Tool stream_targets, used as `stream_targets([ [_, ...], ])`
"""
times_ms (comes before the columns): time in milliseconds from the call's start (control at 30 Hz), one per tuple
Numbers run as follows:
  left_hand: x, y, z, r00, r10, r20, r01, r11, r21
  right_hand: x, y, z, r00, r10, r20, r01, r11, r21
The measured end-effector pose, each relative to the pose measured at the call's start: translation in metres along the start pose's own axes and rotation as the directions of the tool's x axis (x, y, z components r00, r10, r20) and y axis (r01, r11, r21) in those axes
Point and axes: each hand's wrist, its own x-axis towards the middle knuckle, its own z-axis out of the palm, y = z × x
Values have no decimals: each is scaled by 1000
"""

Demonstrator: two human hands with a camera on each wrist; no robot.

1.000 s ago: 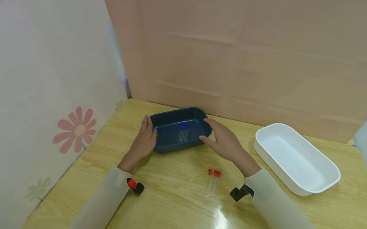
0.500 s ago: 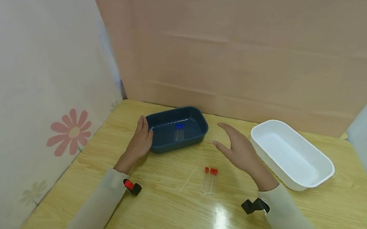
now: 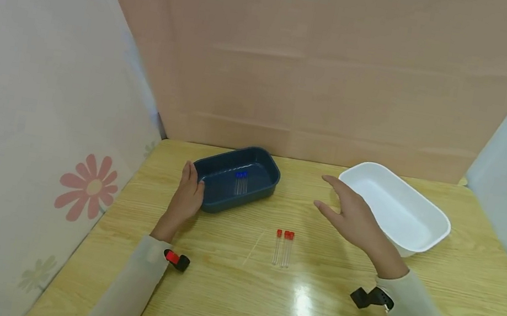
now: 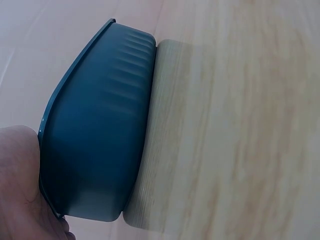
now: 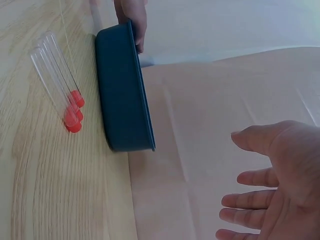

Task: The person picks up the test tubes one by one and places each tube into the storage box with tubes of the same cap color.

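My left hand (image 3: 186,197) grips the left end of a dark blue tray (image 3: 225,203), with the fingers outside the rim and the thumb near its front corner. Several blue-capped clear tubes (image 3: 241,175) lie side by side in that tray. In the left wrist view the hand (image 4: 20,185) is at the rim of the tray (image 4: 100,125). My right hand (image 3: 355,214) hovers with thumb and fingers spread, holding nothing, overlapping the near left side of a white tray (image 3: 401,208) in the head view. Three red-capped clear tubes (image 3: 289,235) lie on the table between my forearms.
The wooden table (image 3: 220,298) ends at a brown paper backdrop (image 3: 268,71) behind both trays. A patterned white wall sheet (image 3: 43,89) borders it on the left. A thin pale line (image 3: 254,246) runs on the table left of the red-capped tubes.
My right hand has left the blue tray's right end and moved right, towards the white tray. My left hand stays on the blue tray. The head view has shifted slightly.
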Motion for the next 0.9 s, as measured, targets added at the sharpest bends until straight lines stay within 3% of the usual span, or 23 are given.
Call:
stream_targets([
  [167, -1, 1, 0, 1000, 0, 1, 0, 1000, 0, -10, 9, -8, 999, 26, -18, -26, 999, 31],
  [533, 0, -1, 0, 1000, -1, 4, 1, 1000, 1, -26, 25, -34, 990, 42, -136, -36, 998, 47],
  [900, 2, -1, 0, 1000, -5, 1, 5, 1000, 4, -50, 54, -42, 937, 98, -336, -98, 995, 16],
])
